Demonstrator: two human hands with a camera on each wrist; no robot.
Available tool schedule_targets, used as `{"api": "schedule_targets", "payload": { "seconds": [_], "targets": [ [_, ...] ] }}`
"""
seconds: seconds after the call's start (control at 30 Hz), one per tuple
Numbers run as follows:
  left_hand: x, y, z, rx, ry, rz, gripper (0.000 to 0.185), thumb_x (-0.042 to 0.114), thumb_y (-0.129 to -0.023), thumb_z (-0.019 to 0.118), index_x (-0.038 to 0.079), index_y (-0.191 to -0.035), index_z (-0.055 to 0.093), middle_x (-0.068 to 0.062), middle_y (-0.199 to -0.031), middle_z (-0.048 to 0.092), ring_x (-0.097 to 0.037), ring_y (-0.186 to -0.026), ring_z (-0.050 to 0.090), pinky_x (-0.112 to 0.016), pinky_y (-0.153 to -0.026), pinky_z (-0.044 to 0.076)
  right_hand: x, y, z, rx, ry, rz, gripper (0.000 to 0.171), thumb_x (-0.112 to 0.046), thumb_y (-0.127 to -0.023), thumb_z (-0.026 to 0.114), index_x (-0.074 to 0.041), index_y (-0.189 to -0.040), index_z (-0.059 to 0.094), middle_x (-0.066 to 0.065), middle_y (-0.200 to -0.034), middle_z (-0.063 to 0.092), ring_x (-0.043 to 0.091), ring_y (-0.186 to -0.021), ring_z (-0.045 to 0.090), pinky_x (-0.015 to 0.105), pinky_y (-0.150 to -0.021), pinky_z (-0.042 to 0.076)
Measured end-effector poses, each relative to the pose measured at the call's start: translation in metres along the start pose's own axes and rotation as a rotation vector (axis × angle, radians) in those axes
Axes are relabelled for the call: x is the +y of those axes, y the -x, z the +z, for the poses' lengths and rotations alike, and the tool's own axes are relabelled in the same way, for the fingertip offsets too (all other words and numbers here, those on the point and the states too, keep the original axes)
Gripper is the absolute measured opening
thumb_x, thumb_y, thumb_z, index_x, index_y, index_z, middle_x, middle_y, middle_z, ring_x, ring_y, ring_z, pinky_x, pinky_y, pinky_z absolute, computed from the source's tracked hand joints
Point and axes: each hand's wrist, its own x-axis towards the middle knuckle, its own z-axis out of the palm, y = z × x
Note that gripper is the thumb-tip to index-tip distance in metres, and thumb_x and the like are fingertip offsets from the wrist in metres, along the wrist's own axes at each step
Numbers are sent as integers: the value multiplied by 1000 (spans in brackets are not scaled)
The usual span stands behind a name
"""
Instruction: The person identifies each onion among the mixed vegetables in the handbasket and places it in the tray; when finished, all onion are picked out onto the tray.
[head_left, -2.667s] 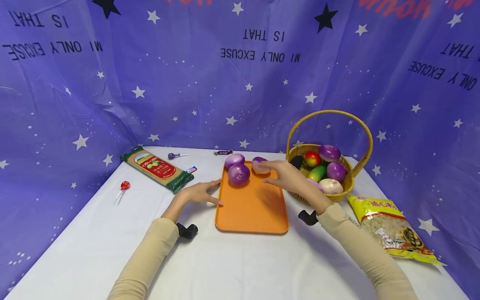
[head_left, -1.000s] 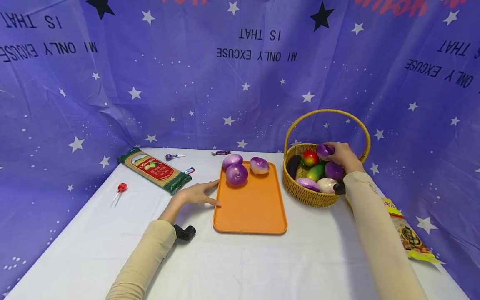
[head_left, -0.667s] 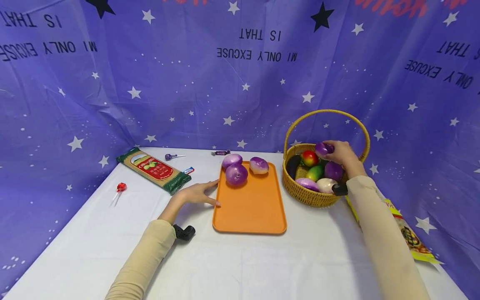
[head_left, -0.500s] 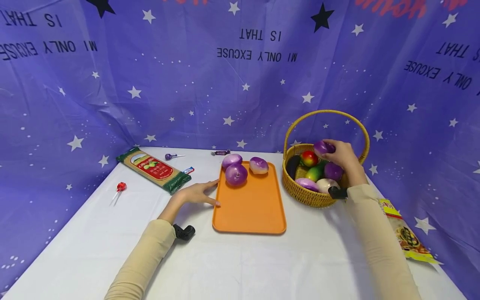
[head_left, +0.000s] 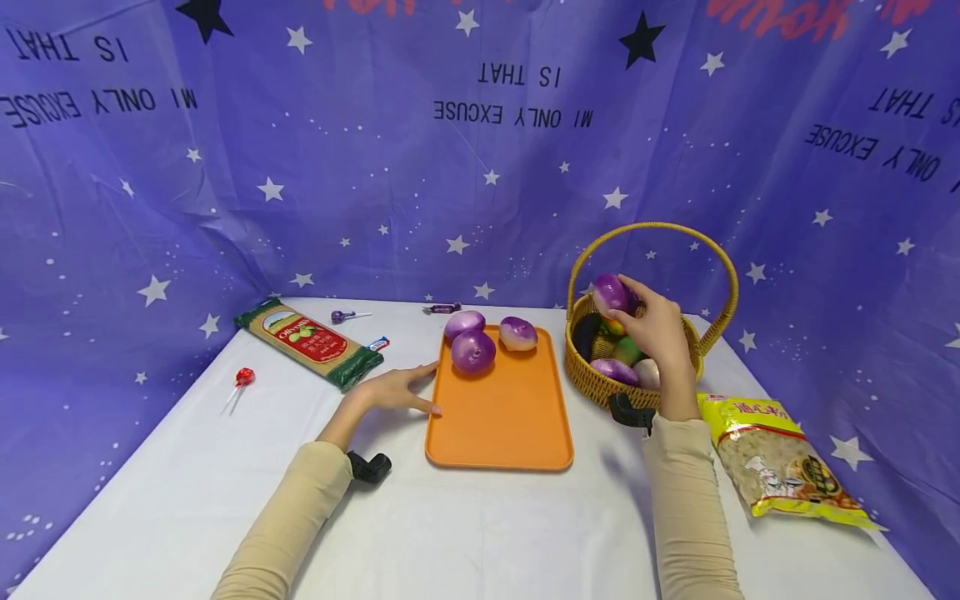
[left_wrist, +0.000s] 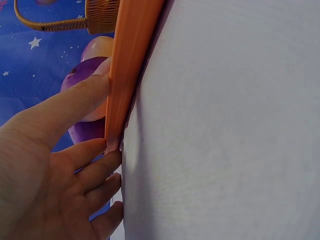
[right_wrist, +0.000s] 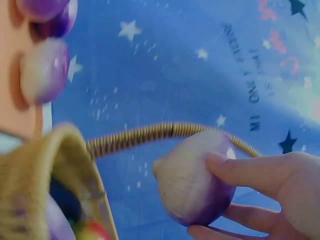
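My right hand [head_left: 656, 327] grips a purple-and-white onion [head_left: 611, 295] above the wicker basket [head_left: 636, 400]. In the right wrist view, thumb and fingers hold this onion [right_wrist: 192, 180] from one side, its pale end and small nub facing away from the palm. On the far part of the orange tray [head_left: 501, 429] are two touching onions [head_left: 473, 353] at the left and another onion [head_left: 518, 334] at the right. My left hand [head_left: 392, 388] rests at the tray's left edge; in the left wrist view its spread thumb and fingers [left_wrist: 92, 172] touch the rim.
The basket's tall handle [head_left: 658, 225] arches over a dark eggplant [head_left: 585, 335], another onion [head_left: 615, 371] and other produce. A yellow bag [head_left: 780, 462] lies right. To the left are a green-ended packet [head_left: 309, 340], a red lollipop [head_left: 244, 377] and a purple lollipop [head_left: 342, 317]. Wrapped candy [head_left: 442, 308] lies behind the tray.
My right hand first leaves the onion on the tray and reaches the basket's far side. Since then it has lifted an onion and moved it left. The left hand stays at the tray.
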Motion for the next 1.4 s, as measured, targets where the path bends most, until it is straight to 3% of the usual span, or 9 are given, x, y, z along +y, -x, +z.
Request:
{"api": "schedule_targets", "payload": {
  "seconds": [0.1, 0.17, 0.23, 0.33, 0.47, 0.77, 1.17, 1.3, 1.4],
  "targets": [
    [0, 0, 0, 0, -6, 1, 96, 49, -81, 73, 12, -154, 23, -17, -154, 29, -41, -138, 28, -54, -112, 25, -8, 3, 8, 14, -42, -35, 57, -18, -88, 72, -10, -141, 51, 20, -91, 59, 27, -70, 45, 36, -62, 37],
    [0, 0, 1, 0, -8, 1, 96, 49, -81, 73, 12, -154, 23, -17, -154, 29, -41, -138, 28, -54, -112, 25, -13, 4, 12, 0, -74, -58, 58, -19, -88, 72, -12, -141, 51, 18, -94, 61, 27, -73, 49, 35, -65, 42],
    [1, 0, 1, 1, -6, -1, 96, 49, -81, 74, 13, -154, 23, -17, -154, 29, -40, -138, 28, -54, -112, 25, -17, 4, 17, -27, -105, -84, 58, -20, -88, 73, -13, -141, 52, 19, -108, 64, 30, -83, 57, 39, -75, 50],
    [1, 0, 1, 5, 0, 1, 96, 48, -81, 74, 13, -154, 24, -17, -154, 30, -41, -138, 29, -54, -112, 25, -24, 4, 24, -89, -146, -116, 58, -20, -87, 74, -15, -140, 53, 19, -127, 60, 34, -103, 62, 48, -87, 52],
    [0, -2, 1, 16, -2, 5, 96, 48, -80, 74, 13, -154, 24, -18, -153, 31, -42, -137, 30, -54, -111, 27, -34, 4, 37, -172, -173, -149, 58, -20, -87, 74, -15, -140, 53, 19, -127, 61, 35, -109, 61, 49, -84, 53],
    [0, 1, -1, 9, -8, 0, 96, 48, -81, 74, 13, -154, 23, -17, -154, 30, -41, -138, 30, -53, -111, 27, -42, 4, 79, -270, -148, -261, 53, -16, -84, 77, -9, -134, 59, 19, -126, 61, 39, -107, 62, 49, -91, 51],
    [-1, -2, 1, -1, -21, -18, 96, 51, -81, 73, 17, -155, 23, -15, -154, 30, -39, -139, 29, -51, -112, 26, -36, 12, 109, -432, -4, -258, 55, -14, -83, 76, -6, -134, 58, 23, -123, 62, 36, -100, 63, 47, -90, 51],
    [0, -3, 0, 0, -32, -10, 96, 50, -81, 73, 15, -155, 23, -17, -154, 30, -40, -138, 30, -53, -111, 27, -33, 14, 116, -455, 21, -246, 59, -18, -83, 76, -10, -138, 55, 22, -119, 64, 33, -94, 60, 46, -88, 50],
    [0, -2, 1, 2, -31, -5, 96, 50, -81, 73, 14, -154, 23, -18, -153, 31, -41, -137, 31, -54, -111, 28, -30, 15, 122, -447, 24, -242, 60, -18, -84, 77, -12, -139, 54, 20, -120, 64, 33, -100, 61, 46, -92, 49]
  ]
}}
